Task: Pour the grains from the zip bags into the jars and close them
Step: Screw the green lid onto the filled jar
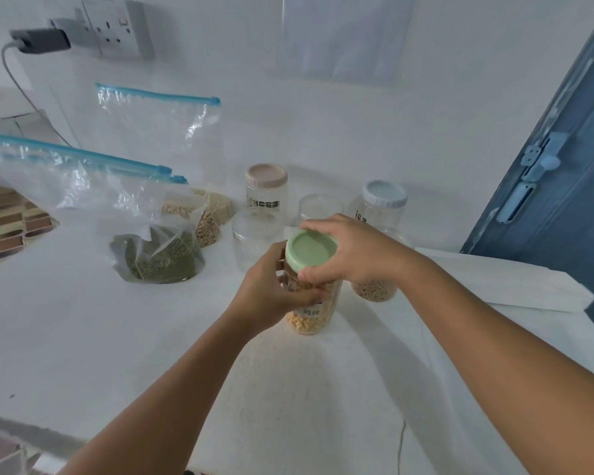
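Jar [311, 305] of yellow grains is standing on the white table [83, 320]; my left hand [275, 293] is gripping its body while my right hand [350, 252] is clasping its green lid [311, 250].

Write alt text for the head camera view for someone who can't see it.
A person's right hand grips a green lid atop a jar of yellow grains that the left hand holds on a white counter. Behind stand zip bags of green grains and tan grains, plus more jars.
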